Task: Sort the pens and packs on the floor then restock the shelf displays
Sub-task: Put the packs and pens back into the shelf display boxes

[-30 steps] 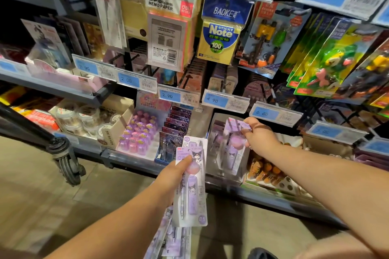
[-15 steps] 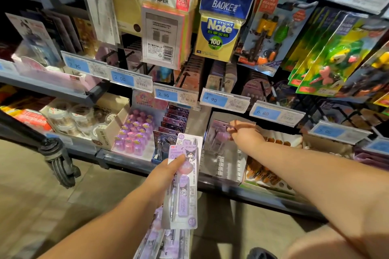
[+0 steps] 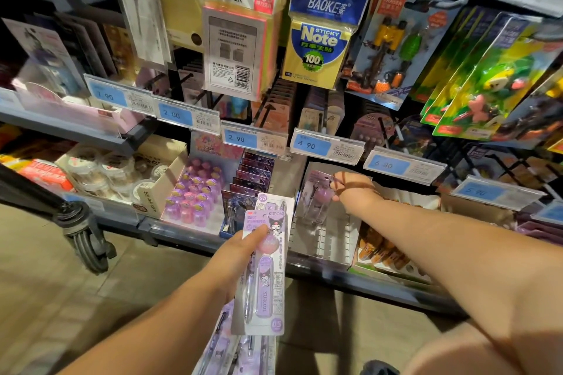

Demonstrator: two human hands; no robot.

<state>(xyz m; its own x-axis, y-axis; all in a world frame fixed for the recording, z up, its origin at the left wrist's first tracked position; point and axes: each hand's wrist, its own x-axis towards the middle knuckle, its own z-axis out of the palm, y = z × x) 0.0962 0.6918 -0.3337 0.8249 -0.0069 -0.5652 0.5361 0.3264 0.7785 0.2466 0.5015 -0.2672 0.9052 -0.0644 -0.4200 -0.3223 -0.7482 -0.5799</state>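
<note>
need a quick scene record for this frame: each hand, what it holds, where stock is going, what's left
left hand: grips purple pen packs, seemingly two stacked, upright, in front of the bottom shelf
right hand: pinches the top of the shelved pack, which stands in the bin
bin: clear, on the bottom shelf, below the 4.90 tag
left to stock: spare packs, purple, at the bottom edge of the view

Centre right, the right hand [image 3: 355, 190] half hides its fingers behind a blurred purple pack [image 3: 318, 192]. At the bottom edge, loose packs [image 3: 219, 353] are cut off under the Kuromi pack [image 3: 268, 277].
</note>
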